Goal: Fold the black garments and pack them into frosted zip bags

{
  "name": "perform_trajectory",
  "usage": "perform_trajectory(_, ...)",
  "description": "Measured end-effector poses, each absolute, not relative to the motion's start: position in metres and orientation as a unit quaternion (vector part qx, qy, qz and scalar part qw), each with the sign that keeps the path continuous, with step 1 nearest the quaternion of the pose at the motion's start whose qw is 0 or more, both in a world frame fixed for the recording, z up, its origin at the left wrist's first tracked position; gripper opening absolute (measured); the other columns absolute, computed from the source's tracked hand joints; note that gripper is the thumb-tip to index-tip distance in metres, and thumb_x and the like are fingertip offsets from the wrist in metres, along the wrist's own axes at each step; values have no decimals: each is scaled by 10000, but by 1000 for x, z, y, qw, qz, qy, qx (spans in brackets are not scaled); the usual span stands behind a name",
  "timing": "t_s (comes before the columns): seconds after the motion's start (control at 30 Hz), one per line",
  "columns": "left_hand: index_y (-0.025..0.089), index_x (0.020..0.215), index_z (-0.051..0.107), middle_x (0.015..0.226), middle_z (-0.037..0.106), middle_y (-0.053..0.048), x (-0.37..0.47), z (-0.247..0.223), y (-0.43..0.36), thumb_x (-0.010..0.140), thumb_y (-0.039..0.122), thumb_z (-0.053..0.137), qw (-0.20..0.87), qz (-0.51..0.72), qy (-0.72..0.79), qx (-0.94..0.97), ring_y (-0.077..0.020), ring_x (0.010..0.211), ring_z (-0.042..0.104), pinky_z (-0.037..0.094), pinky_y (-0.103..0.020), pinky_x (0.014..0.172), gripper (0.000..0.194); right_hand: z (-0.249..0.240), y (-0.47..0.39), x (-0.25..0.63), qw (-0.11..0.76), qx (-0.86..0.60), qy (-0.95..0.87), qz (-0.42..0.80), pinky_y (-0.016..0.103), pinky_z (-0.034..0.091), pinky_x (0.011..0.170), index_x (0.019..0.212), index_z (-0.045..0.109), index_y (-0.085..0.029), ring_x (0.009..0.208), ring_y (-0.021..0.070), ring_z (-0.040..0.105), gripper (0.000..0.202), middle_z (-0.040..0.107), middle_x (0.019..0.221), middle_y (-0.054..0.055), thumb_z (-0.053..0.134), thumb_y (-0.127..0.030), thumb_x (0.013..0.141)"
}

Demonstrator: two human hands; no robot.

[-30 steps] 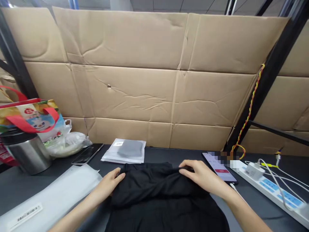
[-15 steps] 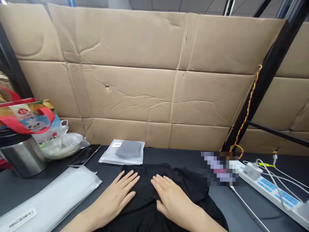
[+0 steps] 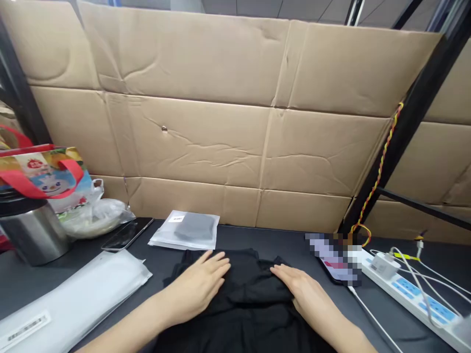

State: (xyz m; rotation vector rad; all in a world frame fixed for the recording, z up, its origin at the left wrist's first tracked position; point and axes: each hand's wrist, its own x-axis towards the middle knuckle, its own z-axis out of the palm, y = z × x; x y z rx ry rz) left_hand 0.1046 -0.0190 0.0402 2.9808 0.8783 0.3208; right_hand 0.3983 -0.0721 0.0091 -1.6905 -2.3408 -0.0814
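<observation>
A black cloth garment (image 3: 250,294) is spread over the dark table at the bottom centre, with wrinkles across it. My left hand (image 3: 200,284) lies flat on its left part, fingers stretched out and pointing up to the right. On the garment's right edge rests my right hand (image 3: 303,291), its fingers extended toward the upper left and its thumb hidden. Neither hand grips anything that shows. Just behind the garment lies a clear packet (image 3: 186,230) with something dark inside.
White plastic packages (image 3: 77,299), a steel cup (image 3: 37,233), a dark phone (image 3: 128,234) and a colourful bag (image 3: 55,171) are at left. At right are a charging phone (image 3: 334,260) and a power strip (image 3: 408,291) with cables. A cardboard wall (image 3: 206,127) stands behind.
My right hand has moved right, to the garment's edge, and my left hand slightly right. The garment's right side now reaches less far out, and its left side is more bunched.
</observation>
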Motion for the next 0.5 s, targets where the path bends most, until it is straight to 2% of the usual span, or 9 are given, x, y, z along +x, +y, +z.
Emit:
perform_trajectory(0.1,239,1467,298,1487,389,-29,146,40,-14,993,216,367,61,93,164,980,-203,1380,311,229,-420,1156,480,4,-73,399,111,-584,-803,-36,370,446,1013,1271,584,-168,1191,216,557,742,589,1293,93,354,68,607)
perform_trajectory(0.17,232,1472,284,1507,346,-35,163,34,-11,987,235,384,79,79,129,985,-210,1394,274,222,-418,1156,495,4,-73,403,113,-589,-799,-44,363,458,1000,1267,585,-159,1179,217,566,729,598,1285,91,343,69,618)
perform_trajectory(0.33,232,1438,365,1537,274,-49,167,20,-8,975,235,395,83,73,133,985,-233,1408,223,218,-423,1152,465,20,-69,415,144,-606,-776,-100,475,448,991,1105,677,-185,1001,250,657,625,705,1093,86,326,83,662)
perform_trajectory(0.43,237,1422,389,1537,277,-63,165,16,-7,972,235,407,73,90,124,986,-231,1405,242,238,-417,1145,451,34,-64,400,188,-573,-779,-168,524,381,1049,1123,664,-183,1079,271,611,553,681,1140,97,361,63,731)
perform_trajectory(0.5,214,1342,501,1476,405,-83,166,12,-7,957,240,441,48,110,131,984,-238,1370,332,267,-409,1136,390,37,-60,379,203,-515,-812,-183,510,337,1091,1164,642,-201,1180,264,547,486,649,1210,79,392,15,808)
